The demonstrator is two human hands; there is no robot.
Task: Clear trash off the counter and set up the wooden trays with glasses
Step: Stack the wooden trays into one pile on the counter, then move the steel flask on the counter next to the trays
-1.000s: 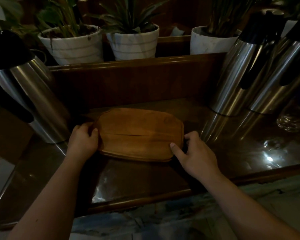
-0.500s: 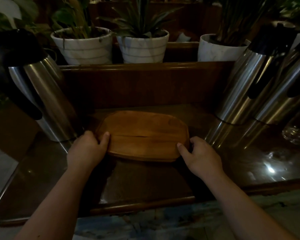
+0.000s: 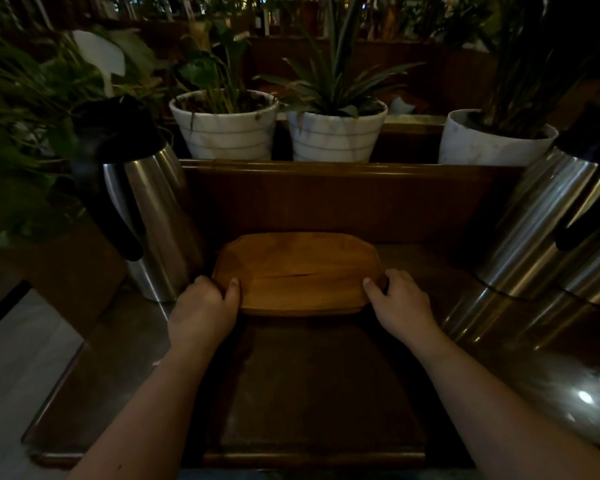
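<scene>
An oval wooden tray (image 3: 297,271) lies flat on the dark counter (image 3: 319,382), close to the wooden back panel. My left hand (image 3: 203,308) grips its left near corner, thumb resting on top. My right hand (image 3: 400,301) grips its right near corner the same way. Nothing stands on the tray. No glasses or trash show in this view.
A steel thermos jug (image 3: 146,216) with a black handle stands just left of the tray. Two more steel jugs (image 3: 548,230) lean in at the right. Three white plant pots (image 3: 224,124) (image 3: 336,131) (image 3: 492,140) sit on the ledge behind the back panel.
Both hands have pushed the tray away from me toward the back panel. The grip tightened, with thumbs now on top of the tray. The view tilted upward.
</scene>
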